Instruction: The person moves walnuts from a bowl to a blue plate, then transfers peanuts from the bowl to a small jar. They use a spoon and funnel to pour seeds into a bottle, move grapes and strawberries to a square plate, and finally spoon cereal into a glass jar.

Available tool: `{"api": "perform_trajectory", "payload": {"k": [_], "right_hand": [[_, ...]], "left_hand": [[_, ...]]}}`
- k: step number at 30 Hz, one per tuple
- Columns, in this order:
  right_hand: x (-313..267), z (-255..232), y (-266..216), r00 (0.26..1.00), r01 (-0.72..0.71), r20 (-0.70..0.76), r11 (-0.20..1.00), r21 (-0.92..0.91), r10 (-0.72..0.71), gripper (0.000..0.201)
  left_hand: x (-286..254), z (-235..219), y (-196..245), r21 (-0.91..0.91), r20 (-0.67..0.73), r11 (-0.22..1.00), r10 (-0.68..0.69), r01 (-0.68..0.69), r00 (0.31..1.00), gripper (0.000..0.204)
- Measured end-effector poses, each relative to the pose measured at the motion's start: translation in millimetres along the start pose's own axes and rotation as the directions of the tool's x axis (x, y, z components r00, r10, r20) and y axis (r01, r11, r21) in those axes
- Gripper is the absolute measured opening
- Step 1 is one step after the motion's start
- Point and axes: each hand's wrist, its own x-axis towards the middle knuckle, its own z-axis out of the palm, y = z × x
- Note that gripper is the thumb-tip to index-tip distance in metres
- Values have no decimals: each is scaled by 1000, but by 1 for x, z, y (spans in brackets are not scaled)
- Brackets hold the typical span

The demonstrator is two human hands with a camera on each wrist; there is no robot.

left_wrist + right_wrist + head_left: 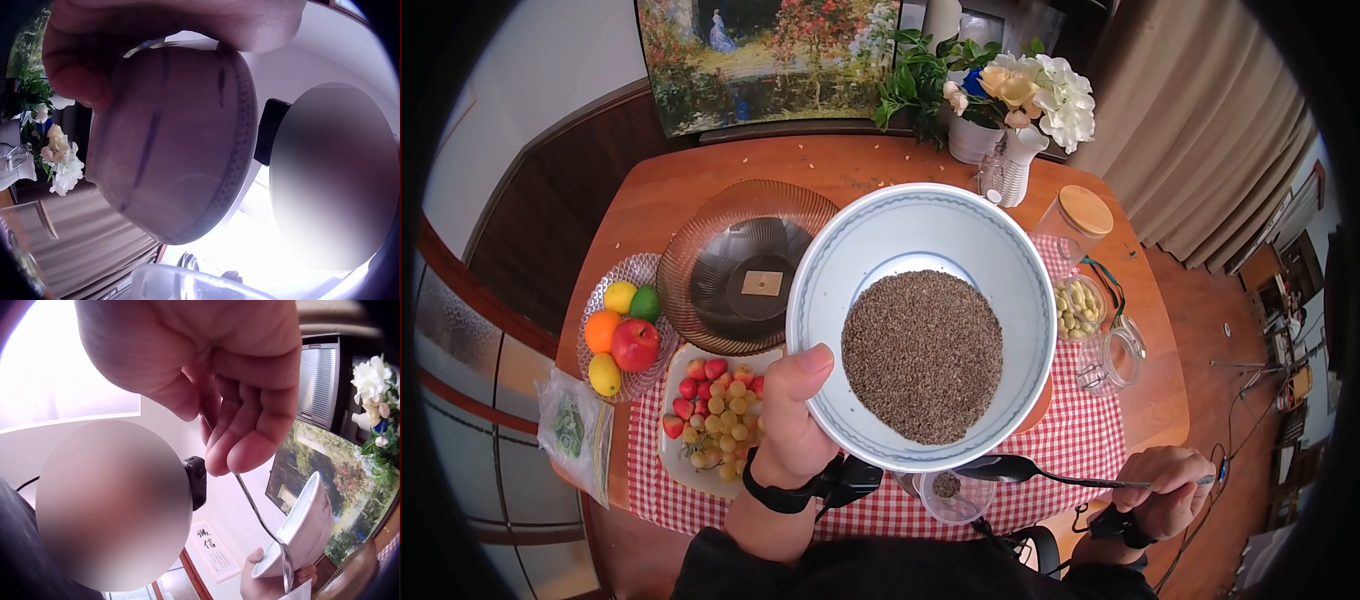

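My left hand (792,420) grips a white bowl (1025,300) with a blue patterned border, thumb over the rim and fingers beneath. The bowl, tilted in the right wrist view, holds a heap of small grey-brown seeds (922,355), like chia. In my right hand (1165,490) a metal spoon (998,467) is pinched by its handle. The spoon's head lies right by the bowl's near rim, over a small clear plastic cup (972,508). Some of the same seeds (947,485) show in that cup. The bowl's outer side fills much of the left wrist view.
A plate of strawberries and grapes (672,455), a fruit dish (595,300) and a large ribbed glass bowl (685,250) stand left. Right are a wooden-lidded jar (1084,215), a jar of green-yellow pieces (1080,305) and an open glass jar (1108,365). A vase (1018,170) stands behind.
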Motion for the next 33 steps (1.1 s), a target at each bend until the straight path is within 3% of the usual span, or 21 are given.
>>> {"api": "perform_trajectory", "payload": {"k": [4,6,11,13,18,20,22,24,26,33], "right_hand": [[0,-2,-2,999,29,15,1000,-4,-29,26],[-3,-3,-2,998,17,-69,996,85,-11,32],[0,-3,-3,999,37,-17,996,81,-36,28],[0,-2,-3,999,42,-28,993,115,-39,27],[8,-5,-6,993,38,-118,987,156,-20,25],[14,-6,-5,993,51,-116,991,124,-36,25],[19,-4,-5,982,9,-190,996,91,8,25],[18,-3,-1,969,11,-247,1000,9,-8,26],[22,8,2,913,18,-402,993,-119,-65,30],[27,18,-3,918,-16,-389,970,-243,-82,31]], "left_hand": [[-1,1,1,13,-7,1000,1,0,1000,66],[-1,-2,0,2,30,1000,-4,4,1000,64],[-1,-1,1,-25,78,1000,6,-4,997,63],[-1,3,1,41,-17,999,5,-5,1000,66],[-1,3,3,64,-10,998,-20,21,1000,68],[-1,2,2,58,-10,998,-33,33,999,68],[1,1,1,-38,113,999,10,-6,994,65],[0,1,2,-27,93,1000,-13,16,996,65],[-1,1,2,-17,72,999,-37,38,997,65],[0,0,0,18,28,999,-39,39,999,66]]}}
